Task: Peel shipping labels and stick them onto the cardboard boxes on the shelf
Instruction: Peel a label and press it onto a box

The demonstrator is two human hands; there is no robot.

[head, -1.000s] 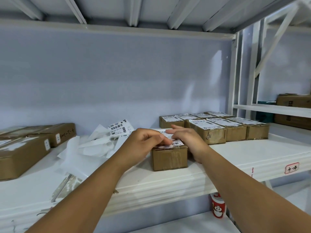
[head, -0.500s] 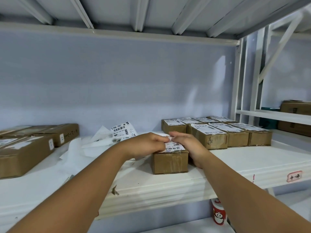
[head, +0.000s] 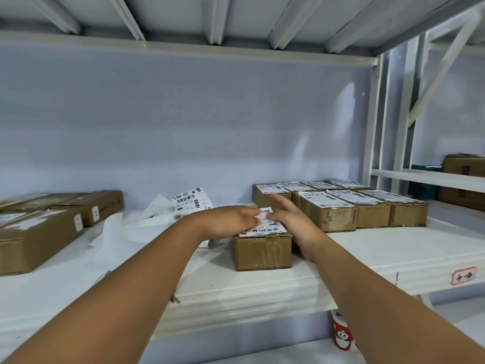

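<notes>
The label (head: 262,224) I pinched a moment ago now lies flat on the near box (head: 262,252) on the shelf (head: 367,248), my left grip (head: 231,223) and right grip (head: 291,219) open-fingered, pressing it down, so this one looks nearly done; every box, including the labelled row (head: 341,206) behind, is shut, contents hidden.

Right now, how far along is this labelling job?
Done: the small boxes at back right all carry labels on top. In hand: the left hand and right hand press a label onto the front box. Left: a loose label waits by the wall; whether the big boxes need labels is unclear.
</notes>
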